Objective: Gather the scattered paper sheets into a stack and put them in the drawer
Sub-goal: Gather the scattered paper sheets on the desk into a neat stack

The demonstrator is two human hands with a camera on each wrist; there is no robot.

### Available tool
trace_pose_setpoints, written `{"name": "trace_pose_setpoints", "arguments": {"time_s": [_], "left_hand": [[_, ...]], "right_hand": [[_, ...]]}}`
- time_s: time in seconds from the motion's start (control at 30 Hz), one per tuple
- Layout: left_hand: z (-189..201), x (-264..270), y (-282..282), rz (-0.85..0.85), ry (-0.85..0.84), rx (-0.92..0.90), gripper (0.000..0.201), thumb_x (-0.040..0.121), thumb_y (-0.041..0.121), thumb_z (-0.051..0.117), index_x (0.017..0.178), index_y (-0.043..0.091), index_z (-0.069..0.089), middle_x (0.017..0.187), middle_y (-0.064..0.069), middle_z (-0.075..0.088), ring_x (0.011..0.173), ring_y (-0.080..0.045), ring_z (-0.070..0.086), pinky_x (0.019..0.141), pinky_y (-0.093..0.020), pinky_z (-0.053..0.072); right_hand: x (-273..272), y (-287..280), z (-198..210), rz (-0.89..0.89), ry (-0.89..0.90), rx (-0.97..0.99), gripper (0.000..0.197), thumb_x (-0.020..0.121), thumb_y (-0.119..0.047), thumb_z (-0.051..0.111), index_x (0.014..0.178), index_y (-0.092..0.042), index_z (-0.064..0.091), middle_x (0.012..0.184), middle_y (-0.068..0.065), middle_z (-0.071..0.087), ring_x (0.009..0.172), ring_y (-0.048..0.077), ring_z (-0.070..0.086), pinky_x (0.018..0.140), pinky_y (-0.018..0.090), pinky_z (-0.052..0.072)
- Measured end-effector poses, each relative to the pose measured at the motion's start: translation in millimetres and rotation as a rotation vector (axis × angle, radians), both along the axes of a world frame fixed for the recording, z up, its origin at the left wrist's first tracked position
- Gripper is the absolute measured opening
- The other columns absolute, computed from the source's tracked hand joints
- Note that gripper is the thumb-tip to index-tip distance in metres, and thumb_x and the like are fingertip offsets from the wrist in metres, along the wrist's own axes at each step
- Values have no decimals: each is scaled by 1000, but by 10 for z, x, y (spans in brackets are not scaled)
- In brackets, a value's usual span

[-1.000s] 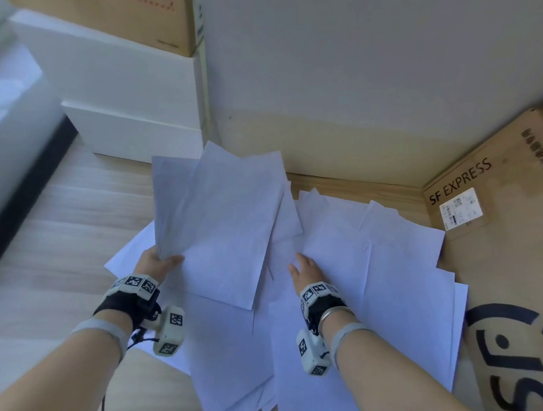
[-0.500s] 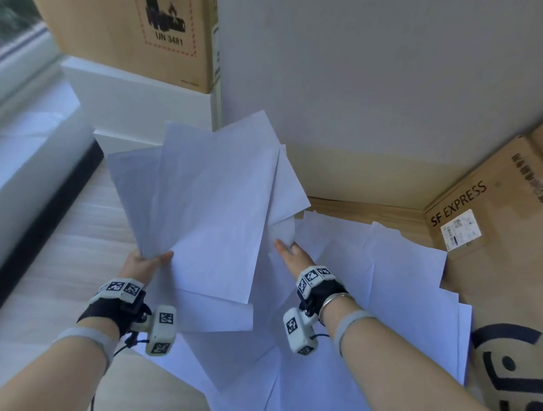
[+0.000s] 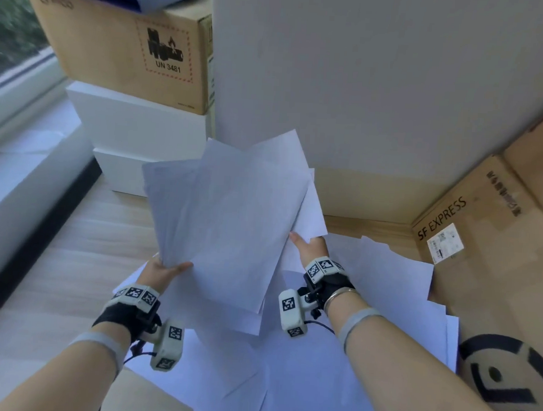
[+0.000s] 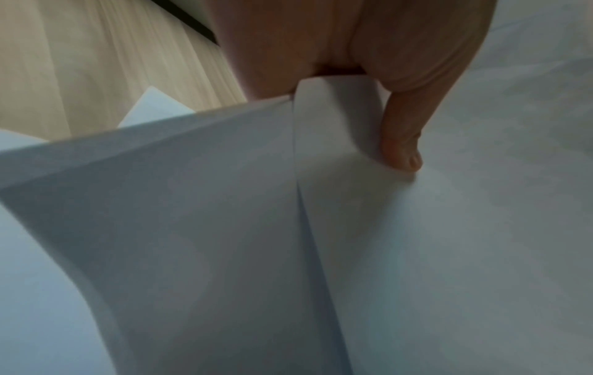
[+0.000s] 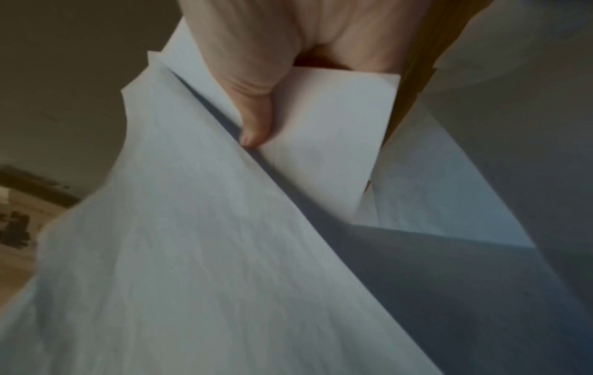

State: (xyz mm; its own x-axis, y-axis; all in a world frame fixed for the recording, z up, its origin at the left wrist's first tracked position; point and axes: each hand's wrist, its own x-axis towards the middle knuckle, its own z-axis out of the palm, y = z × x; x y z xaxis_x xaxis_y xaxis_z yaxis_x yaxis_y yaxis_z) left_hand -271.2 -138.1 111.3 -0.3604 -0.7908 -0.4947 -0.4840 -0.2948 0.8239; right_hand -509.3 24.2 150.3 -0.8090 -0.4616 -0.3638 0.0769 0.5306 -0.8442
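A loose bundle of white paper sheets (image 3: 231, 218) is held up off the floor, fanned and uneven. My left hand (image 3: 171, 270) pinches its lower left corner; in the left wrist view the thumb (image 4: 401, 149) lies on top of the sheets (image 4: 224, 228). My right hand (image 3: 307, 244) grips the bundle's right edge, and in the right wrist view the thumb (image 5: 256, 126) presses a sheet (image 5: 320, 132) against the fingers behind it. Several more sheets (image 3: 385, 291) lie scattered on the floor below and to the right. No drawer is recognisable in these views.
White boxes (image 3: 135, 127) with a cardboard box (image 3: 120, 53) on top stand at the back left. A grey wall (image 3: 366, 84) is straight ahead. Cardboard cartons (image 3: 484, 234) line the right side. Wooden floor (image 3: 70, 256) shows on the left beside a window sill.
The left hand has raised the bundle higher. The right hand left the sheets on the floor, moved up and took hold of the bundle's right edge.
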Motion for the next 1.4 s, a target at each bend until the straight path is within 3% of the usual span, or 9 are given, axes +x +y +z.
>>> {"name": "trace_pose_setpoints", "arguments": {"time_s": [0.13, 0.3, 0.4, 0.53, 0.77, 0.93, 1.2, 1.3, 1.4], "left_hand": [[-54, -51, 74, -34, 11, 31, 56, 57, 27, 78, 106, 4, 60, 112, -27, 66, 103, -41, 64, 94, -54, 49], [-92, -61, 155, -65, -21, 50, 48, 77, 13, 73, 120, -2, 56, 121, -27, 62, 108, -40, 60, 96, -51, 47], [-117, -60, 169, -91, -42, 33, 46, 82, 10, 67, 124, -2, 54, 123, -26, 61, 110, -41, 59, 94, -48, 47], [-124, -57, 154, -99, -47, 23, 46, 82, 11, 67, 125, 0, 54, 124, -26, 60, 111, -41, 59, 97, -51, 45], [-139, -83, 165, -95, -74, -23, 41, 85, 3, 61, 124, -5, 54, 123, -29, 59, 92, -29, 55, 80, -36, 40], [-224, -79, 151, -93, -121, -18, 40, 84, 3, 62, 122, -6, 55, 123, -29, 60, 109, -42, 58, 84, -39, 43], [-267, -145, 108, -140, -172, -22, 39, 84, 6, 62, 121, -5, 56, 122, -28, 60, 110, -41, 58, 85, -40, 43], [-260, -149, 89, -155, -165, 14, 41, 85, 8, 61, 125, -3, 54, 125, -27, 59, 107, -40, 58, 85, -41, 43], [-247, -152, 62, -171, -179, 53, 43, 87, 9, 59, 129, -1, 52, 128, -26, 57, 112, -41, 55, 82, -38, 39]], "right_hand": [[-67, 71, 61, -34, 25, 3, 21, 90, -21, 58, 77, -4, 57, 67, 5, 49, 65, 18, 44, 70, 28, 33], [-129, 93, 80, -50, 68, 41, 31, 91, -20, 57, 109, 5, 59, 92, 17, 61, 84, 28, 59, 72, 30, 39], [-201, 104, 162, -98, 124, 50, 37, 93, -19, 55, 118, 8, 55, 119, 24, 61, 110, 37, 58, 89, 35, 45], [-403, 104, 378, -146, 186, 83, 34, 96, -21, 50, 106, 10, 59, 111, 27, 61, 102, 34, 59, 83, 35, 43], [-839, 136, 818, -342, 257, -26, 34, 94, -13, 51, 118, 11, 55, 123, 23, 60, 113, 34, 58, 86, 31, 43], [-1075, 357, 930, -449, 228, -19, 11, 90, -16, 49, 93, -5, 50, 92, 11, 52, 81, 24, 49, 67, 29, 39], [-1060, 552, 805, -371, 183, 95, 19, 92, -18, 50, 101, -2, 54, 85, 11, 52, 81, 23, 46, 64, 29, 33], [-943, 482, 687, -237, 148, 221, 37, 94, -18, 49, 121, 7, 53, 111, 20, 60, 95, 29, 55, 74, 27, 32], [-822, 373, 555, -189, 128, 272, 38, 95, -17, 48, 122, 9, 53, 126, 23, 58, 108, 34, 57, 75, 27, 32]]}}
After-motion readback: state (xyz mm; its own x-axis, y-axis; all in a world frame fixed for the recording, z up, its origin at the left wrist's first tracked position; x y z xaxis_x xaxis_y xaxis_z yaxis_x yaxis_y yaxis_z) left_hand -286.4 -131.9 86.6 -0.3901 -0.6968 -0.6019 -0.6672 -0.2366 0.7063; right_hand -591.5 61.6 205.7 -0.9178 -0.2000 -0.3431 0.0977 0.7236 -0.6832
